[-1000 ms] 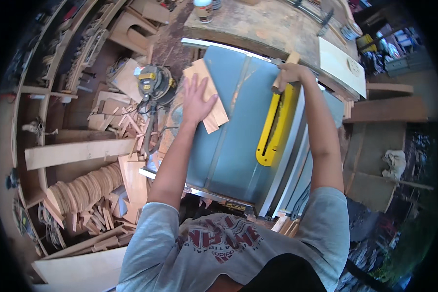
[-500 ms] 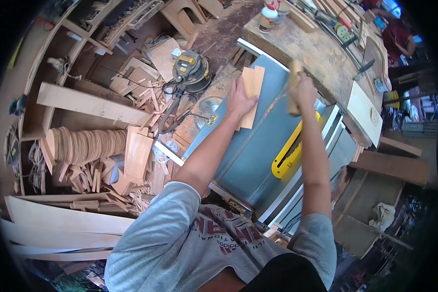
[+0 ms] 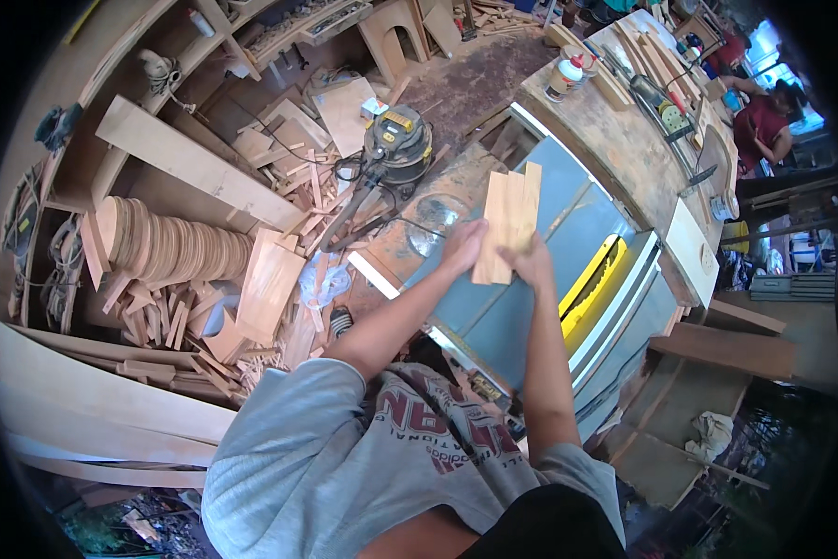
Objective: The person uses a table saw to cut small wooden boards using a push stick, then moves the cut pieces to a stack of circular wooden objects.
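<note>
Two hands meet on a small stack of boards lying on the blue saw table. The stack shows two, perhaps three, pale wooden boards laid side by side with stepped far ends; the exact count cannot be told. It sits near the table's left edge, well apart from the single yellow fence that runs along the right side.

The left hand presses against the stack's left edge, fingers held together and curled onto the wood. The right hand rests at the near right corner of the stack, fingers bent down over it; how far they spread cannot be told, as the back of the hand hides them.

One black and yellow vacuum stands on the floor beyond the table's left side, its hose trailing toward the saw. One long row of round wooden discs lies on edge at the left, with loose offcuts heaped around it. Several long planks lean at the lower left.

On the workbench past the saw stand two small containers: a pale bottle with a red cap and a round tin just beside it. Their labels are too small to make out. Another person in a red shirt stands at the far right.
</note>
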